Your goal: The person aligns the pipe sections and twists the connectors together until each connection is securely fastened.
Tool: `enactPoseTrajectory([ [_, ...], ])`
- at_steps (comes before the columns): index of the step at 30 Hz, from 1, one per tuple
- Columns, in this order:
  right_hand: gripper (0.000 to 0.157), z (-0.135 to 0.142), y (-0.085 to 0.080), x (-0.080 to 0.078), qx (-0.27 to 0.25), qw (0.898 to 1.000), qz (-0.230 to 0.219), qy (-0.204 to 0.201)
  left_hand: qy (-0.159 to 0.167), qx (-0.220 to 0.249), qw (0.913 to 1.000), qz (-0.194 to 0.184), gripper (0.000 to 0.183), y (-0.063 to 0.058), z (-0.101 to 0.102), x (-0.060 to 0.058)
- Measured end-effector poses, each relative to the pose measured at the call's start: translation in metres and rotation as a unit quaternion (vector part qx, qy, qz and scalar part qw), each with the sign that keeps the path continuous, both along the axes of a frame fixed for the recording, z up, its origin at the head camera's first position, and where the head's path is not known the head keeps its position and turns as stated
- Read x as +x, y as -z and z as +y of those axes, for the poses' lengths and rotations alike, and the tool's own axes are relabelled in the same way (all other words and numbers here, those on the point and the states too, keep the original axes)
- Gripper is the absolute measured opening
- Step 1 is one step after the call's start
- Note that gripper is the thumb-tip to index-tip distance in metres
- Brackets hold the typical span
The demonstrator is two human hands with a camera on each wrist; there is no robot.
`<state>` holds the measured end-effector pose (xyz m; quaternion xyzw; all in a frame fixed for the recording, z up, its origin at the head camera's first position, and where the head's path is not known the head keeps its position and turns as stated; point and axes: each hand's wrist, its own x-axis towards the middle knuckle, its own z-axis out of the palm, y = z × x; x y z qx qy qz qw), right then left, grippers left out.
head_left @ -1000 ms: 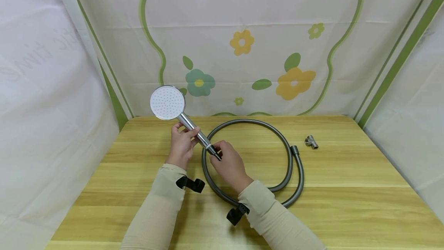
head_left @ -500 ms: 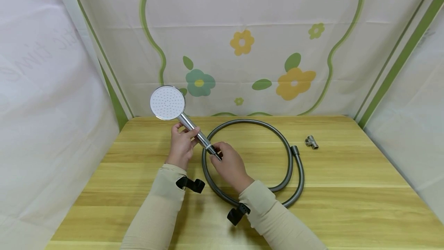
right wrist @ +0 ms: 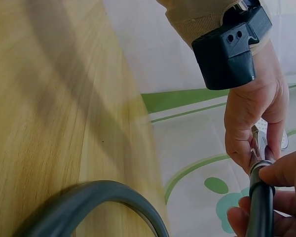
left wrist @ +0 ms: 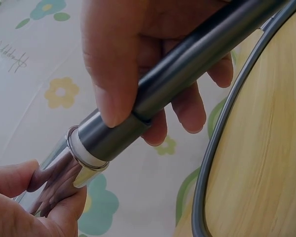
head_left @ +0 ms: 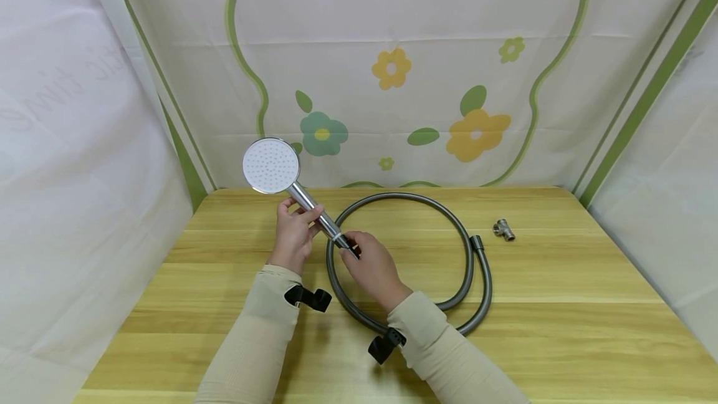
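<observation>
A chrome shower head (head_left: 271, 165) with a white nozzle face is held up above the table, tilted, its face at the upper left. My left hand (head_left: 293, 235) grips its handle (left wrist: 52, 182) between thumb and fingers. Against the handle's lower end sits the dark grey end nut (left wrist: 113, 136) of a shower hose (head_left: 470, 260), with a white ring (left wrist: 86, 150) showing at the joint. My right hand (head_left: 373, 267) pinches that nut with thumb and fingers. How deep the threads are engaged is hidden.
The rest of the hose lies in a loop on the wooden table (head_left: 561, 329); its other end (head_left: 476, 242) points up at the right. A small metal tee fitting (head_left: 503, 230) lies farther right. A flower-printed cloth (head_left: 359, 80) stands behind the table.
My right hand's fingers have shifted very slightly downward around the hose nut. The left hand, shower head, hose loop and tee fitting look unmoved.
</observation>
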<state>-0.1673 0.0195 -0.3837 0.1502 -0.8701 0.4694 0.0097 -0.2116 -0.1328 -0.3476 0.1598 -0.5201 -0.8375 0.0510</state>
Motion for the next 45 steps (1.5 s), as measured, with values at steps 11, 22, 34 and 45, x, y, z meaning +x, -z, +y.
enactPoseTrajectory([
  [11,0.029,0.0018,-0.0018,0.0011,-0.012,1.000,-0.018,-0.016,0.004,-0.006,1.0000,0.002,0.062,-0.0007,0.0003,0.0019],
  [22,0.031,0.0040,-0.0016,-0.0006,-0.042,0.997,-0.059,-0.036,0.003,-0.009,0.9999,0.004,0.062,-0.0016,0.0014,0.0042],
  [34,0.033,0.0061,-0.0044,-0.0009,-0.051,0.995,-0.072,-0.052,0.003,-0.007,1.0000,0.003,0.062,-0.0004,0.0009,0.0035],
  [45,0.037,0.0079,-0.0017,-0.0014,-0.035,0.998,-0.022,-0.037,0.001,-0.003,1.0000,0.004,0.061,-0.0014,0.0009,0.0039],
])
